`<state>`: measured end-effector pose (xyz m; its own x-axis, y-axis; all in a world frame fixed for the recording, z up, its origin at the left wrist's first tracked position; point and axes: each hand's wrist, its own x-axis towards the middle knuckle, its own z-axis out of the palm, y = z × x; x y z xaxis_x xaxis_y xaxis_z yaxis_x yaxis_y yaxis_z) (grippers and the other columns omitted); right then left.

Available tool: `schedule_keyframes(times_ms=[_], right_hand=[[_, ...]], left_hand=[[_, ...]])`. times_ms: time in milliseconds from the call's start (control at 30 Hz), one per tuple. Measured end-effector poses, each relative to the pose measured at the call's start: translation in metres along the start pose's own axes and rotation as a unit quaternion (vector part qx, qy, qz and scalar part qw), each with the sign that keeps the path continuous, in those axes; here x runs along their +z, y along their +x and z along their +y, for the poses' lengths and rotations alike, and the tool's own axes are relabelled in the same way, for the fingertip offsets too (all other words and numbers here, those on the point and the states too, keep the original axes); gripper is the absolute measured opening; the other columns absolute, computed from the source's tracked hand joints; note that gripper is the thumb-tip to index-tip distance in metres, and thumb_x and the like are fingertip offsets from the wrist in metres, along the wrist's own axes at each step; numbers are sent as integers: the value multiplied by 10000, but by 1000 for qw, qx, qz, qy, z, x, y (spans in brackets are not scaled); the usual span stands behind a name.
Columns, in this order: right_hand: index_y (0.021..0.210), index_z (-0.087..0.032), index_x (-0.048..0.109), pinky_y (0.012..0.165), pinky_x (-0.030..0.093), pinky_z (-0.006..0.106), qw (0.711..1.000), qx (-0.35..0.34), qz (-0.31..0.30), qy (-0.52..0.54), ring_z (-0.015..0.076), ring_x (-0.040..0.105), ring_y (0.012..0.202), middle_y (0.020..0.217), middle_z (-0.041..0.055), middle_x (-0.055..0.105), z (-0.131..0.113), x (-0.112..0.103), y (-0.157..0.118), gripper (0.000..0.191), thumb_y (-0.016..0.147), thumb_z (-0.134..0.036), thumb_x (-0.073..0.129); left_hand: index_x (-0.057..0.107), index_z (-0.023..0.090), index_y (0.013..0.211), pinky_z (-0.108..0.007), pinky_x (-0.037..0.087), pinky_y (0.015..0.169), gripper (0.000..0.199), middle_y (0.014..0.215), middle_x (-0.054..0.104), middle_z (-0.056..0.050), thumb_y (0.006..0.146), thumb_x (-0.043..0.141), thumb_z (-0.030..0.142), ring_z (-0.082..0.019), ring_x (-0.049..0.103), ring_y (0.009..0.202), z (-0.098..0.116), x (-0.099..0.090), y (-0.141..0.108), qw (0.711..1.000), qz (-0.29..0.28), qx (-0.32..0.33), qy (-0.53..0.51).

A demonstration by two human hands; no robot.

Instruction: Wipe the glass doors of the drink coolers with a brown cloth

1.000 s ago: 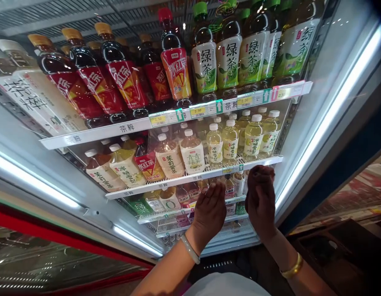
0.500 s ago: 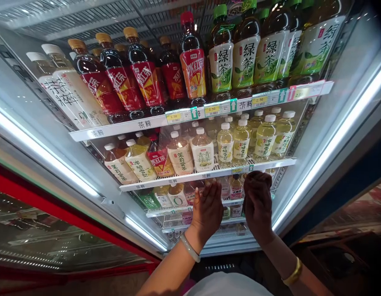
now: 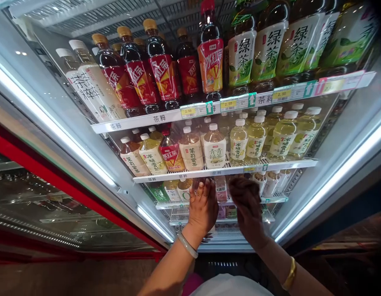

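From where I stood: left hand (image 3: 203,211) empty, fingers upright, slightly spread. Right hand (image 3: 250,222) gripped dark brown bunched cloth (image 3: 244,190) before white wire shelf (image 3: 289,165) of white-capped plastic bottles (image 3: 215,148) — individual fingers too dark to tell. Loosened grip could've dropped cloth; inward swing could've bumped left hand — both near each other.

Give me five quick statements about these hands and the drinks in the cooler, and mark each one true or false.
1. The left hand grips a bottle. False: its fingers are extended and hold no bottle.
2. The right hand holds a dark, crumpled cloth. True.
3. The gold bracelet is on the left wrist. False: it is on the right arm.
4. The orange-capped bottles stand in the uppermost row in view. True.
5. A yellow price tag reads 2.50. True.
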<state>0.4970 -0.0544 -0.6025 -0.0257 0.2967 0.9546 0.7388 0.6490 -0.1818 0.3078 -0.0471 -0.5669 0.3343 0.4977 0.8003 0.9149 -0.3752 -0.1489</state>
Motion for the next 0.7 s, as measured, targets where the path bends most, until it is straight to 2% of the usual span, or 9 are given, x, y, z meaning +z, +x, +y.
schedule_keyframes(times_ms=[67,167,300,367,433,567,700], right_hand=[[1133,-283,774,1309,391,517,999,-29,-13,8,273,438,1561,1541,51,581,-17,13,-8,397,901,17,656],[1122,-298,774,1304,398,522,998,-52,-25,30,267,430,1568,1547,38,587,-33,23,2,413,912,26,628],[1151,-280,758,1304,384,569,997,-60,-29,31,313,426,1569,1687,23,443,-22,13,17,406,878,15,703],[1157,-271,755,1320,358,550,998,-52,-26,12,309,393,1588,1724,17,382,-17,11,9,425,862,32,712],[1140,-269,761,1339,329,511,998,-52,-31,5,285,372,1600,1711,13,404,-22,16,-4,424,867,47,687],[1100,-280,775,1350,295,499,995,-59,-60,48,272,374,1599,1596,22,550,-46,39,-12,360,915,3,650],[1087,-279,773,1329,325,527,994,-69,-48,73,300,432,1565,1608,14,539,-48,42,2,378,864,20,711]], left_hand=[[505,141,1563,-575,171,1339,632,1487,659,-184,935,574,162,-309,480,1527,-4,1,-7,1000,7,0,-7],[443,90,1592,-554,94,1358,659,1510,635,-207,944,551,140,-285,411,1577,-14,1,-15,1000,17,4,-12],[400,96,1617,-537,48,1364,680,1574,575,-199,964,574,169,-251,226,1653,-30,-6,-20,1000,17,8,-7],[413,94,1607,-535,30,1365,668,1588,560,-195,967,587,178,-238,133,1671,-33,-8,-23,1000,15,5,-6],[453,90,1579,-537,20,1364,634,1585,566,-190,963,581,167,-232,78,1677,-33,-9,-28,1000,12,0,-5],[535,58,1502,-555,57,1361,562,1548,602,-204,953,538,177,-252,145,1671,-32,-11,-40,1000,-3,-9,5],[609,116,1446,-567,93,1353,506,1490,660,-175,951,567,211,-277,292,1632,-41,-16,-44,999,-14,-20,28]])
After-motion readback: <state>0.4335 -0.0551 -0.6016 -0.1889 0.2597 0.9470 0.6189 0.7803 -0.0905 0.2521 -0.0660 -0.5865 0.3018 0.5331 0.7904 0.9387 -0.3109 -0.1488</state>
